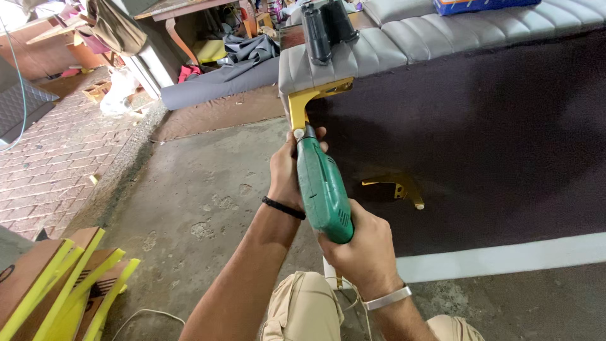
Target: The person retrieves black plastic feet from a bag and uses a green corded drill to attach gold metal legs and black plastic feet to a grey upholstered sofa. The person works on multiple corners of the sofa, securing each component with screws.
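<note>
Gripped in right hand (363,249) and steadied near its nose by left hand (287,170), both wrapped tight: green drill (323,189), tip against gold leg (303,104) at sofa corner (315,66). Second gold leg (394,188) apparently mounted already.

My left hand (285,170) reaches forward, fingers curled shut; my right hand (360,249) is clenched nearer my knees.

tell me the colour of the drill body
Green, seen in the head view: the drill held by both hands.
</note>
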